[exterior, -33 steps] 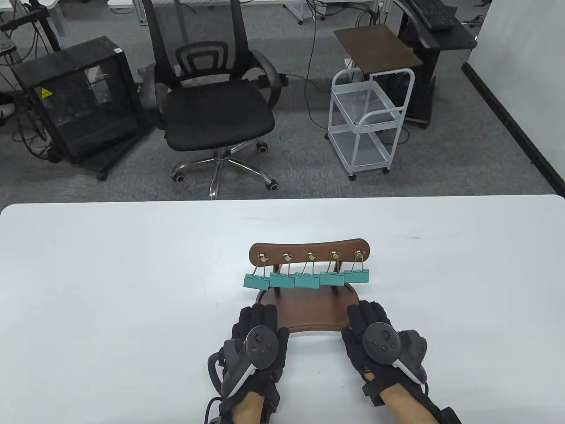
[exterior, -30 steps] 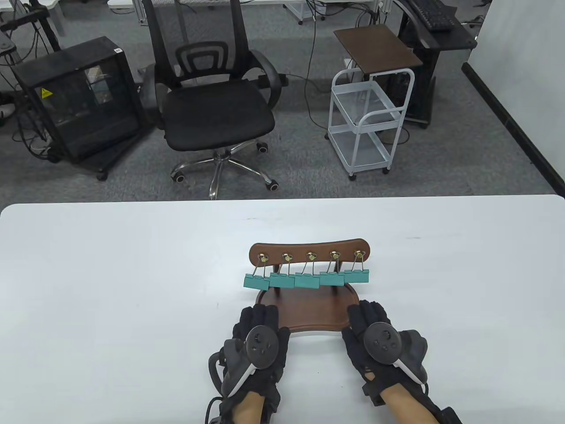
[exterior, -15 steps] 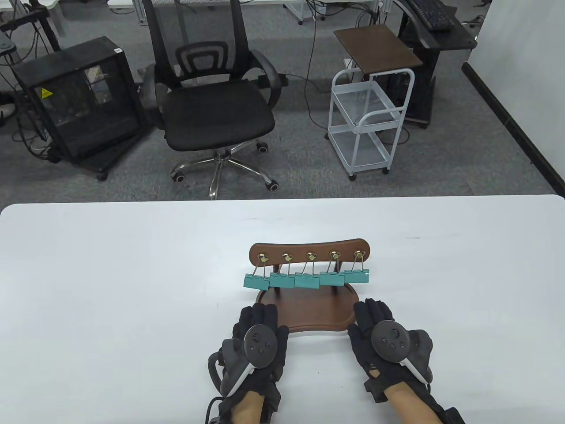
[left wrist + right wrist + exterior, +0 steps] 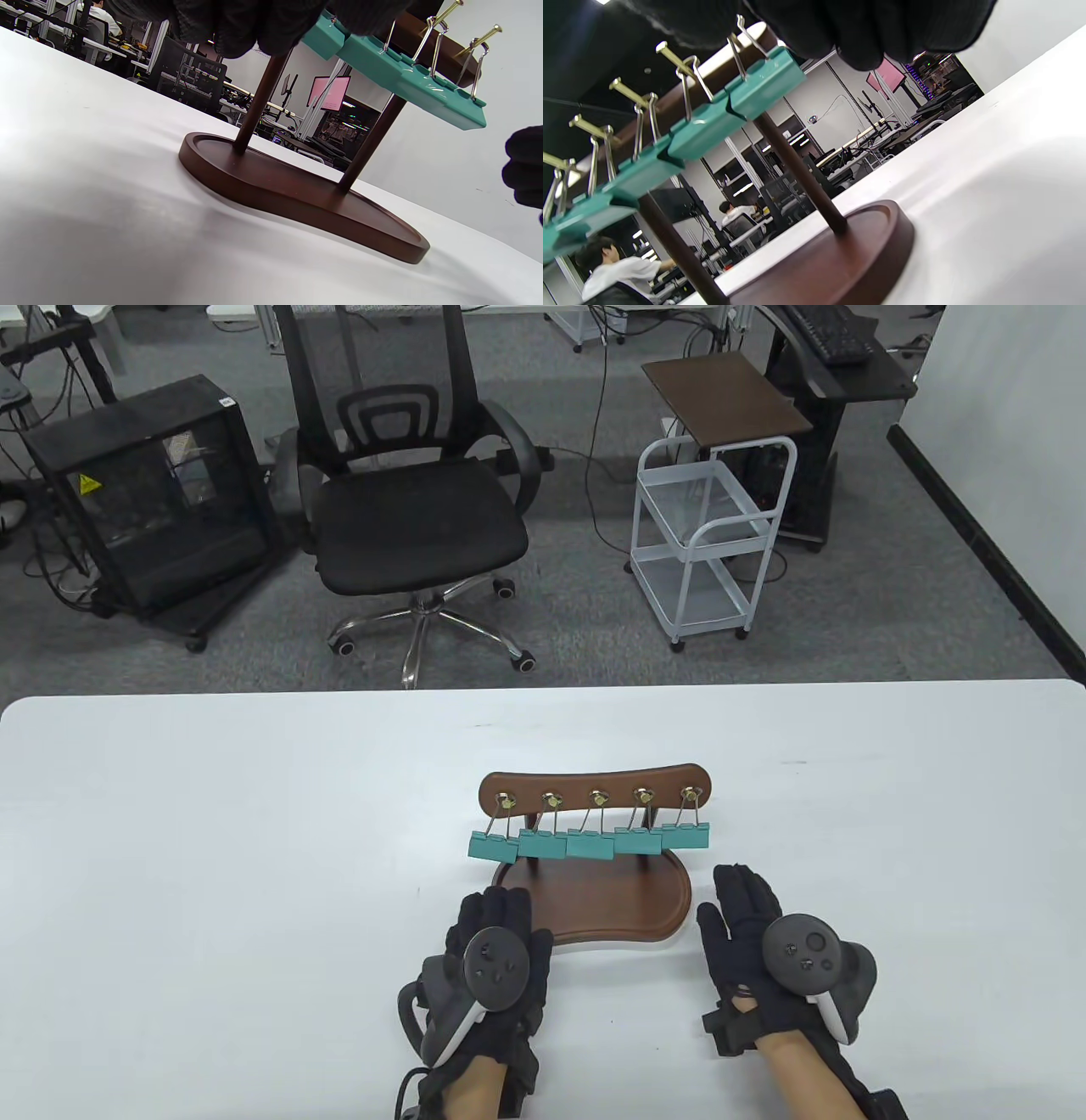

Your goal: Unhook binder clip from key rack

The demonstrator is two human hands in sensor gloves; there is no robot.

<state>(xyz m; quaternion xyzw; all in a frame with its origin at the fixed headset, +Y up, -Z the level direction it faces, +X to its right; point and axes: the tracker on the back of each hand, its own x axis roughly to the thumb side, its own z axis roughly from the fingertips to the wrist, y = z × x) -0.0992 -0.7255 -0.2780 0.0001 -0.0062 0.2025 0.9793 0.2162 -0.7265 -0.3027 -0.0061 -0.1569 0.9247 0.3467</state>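
- Grey carpet lies behind a white table [image 4: 254, 831], with a black office chair [image 4: 407, 500], a black computer case [image 4: 153, 492] and a white wire cart [image 4: 713, 543] standing on it, all far beyond the key rack.
- On the table stands the dark wooden key rack [image 4: 594, 789], its crossbar carried on two posts above a kidney-shaped base [image 4: 594, 903].
- Five brass hooks run along the crossbar, and a teal binder clip hangs by its wire handles from each one.
- The rightmost binder clip [image 4: 684, 836] hangs on the hook at the right end of the rack; the right wrist view shows it [image 4: 763, 82] close under the glove, and not touched.
- The other four clips [image 4: 564, 844] hang in a row to the left of it, their teal bodies edge to edge or slightly overlapping.
- The left hand [image 4: 492, 967] lies at the near left corner of the rack's base, palm down, fingers stretched forward together; the fingertips reach the base edge. It holds nothing.
- The right hand [image 4: 764, 950] is just right of the base and apart from it, fingers extended and loosely spread, thumb toward the rack. It holds nothing.
- A round black tracker sits on the back of each hand.
- Seen from the left wrist view, the base [image 4: 297, 195] rests flat on the table with both posts rising from it.
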